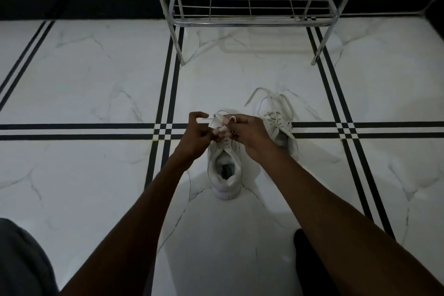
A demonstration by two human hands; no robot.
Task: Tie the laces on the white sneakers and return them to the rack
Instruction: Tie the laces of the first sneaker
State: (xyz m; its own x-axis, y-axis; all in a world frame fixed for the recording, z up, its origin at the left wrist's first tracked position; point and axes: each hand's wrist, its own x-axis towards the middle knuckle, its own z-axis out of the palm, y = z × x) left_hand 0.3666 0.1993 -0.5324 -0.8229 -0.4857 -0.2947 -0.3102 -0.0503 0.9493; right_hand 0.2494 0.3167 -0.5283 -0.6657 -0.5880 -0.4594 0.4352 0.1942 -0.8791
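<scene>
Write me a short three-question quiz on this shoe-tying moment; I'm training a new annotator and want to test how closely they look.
1. True or false: the rack shelf in view already holds a sneaker.
2. Which sneaker are the left hand and right hand working on?
A. the near sneaker
B. the far sneaker
C. neither
3. Fill in: the far sneaker's laces lie ____ on the floor.

Key:
1. False; the shelf is bare.
2. A; both hands pinch its laces above the tongue.
3. Loose, untied.
</scene>
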